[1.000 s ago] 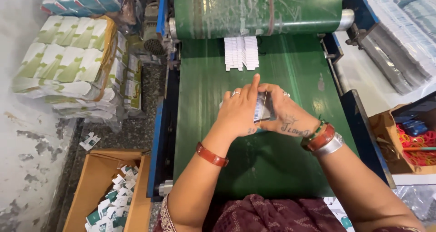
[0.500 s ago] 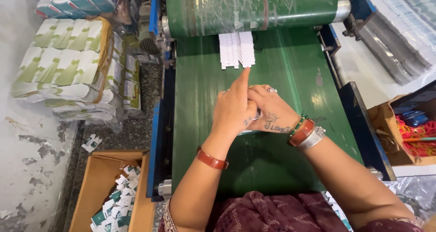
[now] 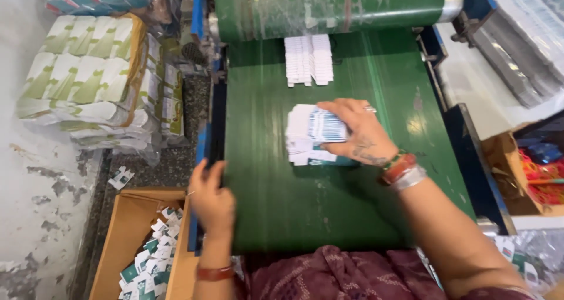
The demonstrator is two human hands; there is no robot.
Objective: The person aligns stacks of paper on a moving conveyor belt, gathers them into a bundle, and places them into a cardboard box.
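Right hand (image 3: 358, 137) is lying palm-down over a small stack of flat white packets (image 3: 308, 137) on the green conveyor belt (image 3: 329, 206), with its fingers spread and curled over the stack's far and right edges; whether the thumb is pinching underneath cannot be told, since the hand is hiding that side. Left hand (image 3: 211, 201) is hanging loosely open at the belt's left edge, gripping nothing, just above a cardboard box (image 3: 126, 235) that is holding loose green-and-white packets (image 3: 150, 265). A second row of white packets (image 3: 308, 59) is lying farther up the belt, just below the plastic-wrapped roller (image 3: 329, 6), well apart from the held stack. Wrapped bundles (image 3: 82, 77) are sitting stacked on the floor to the left.

The stack is probably handling as light, thin card: stiff across each face but prone to fanning and sliding, as the slightly offset layers are suggesting. A sound hold is likely a squeeze across two opposite edges, with the palm pressing down so the pieces are staying squared.
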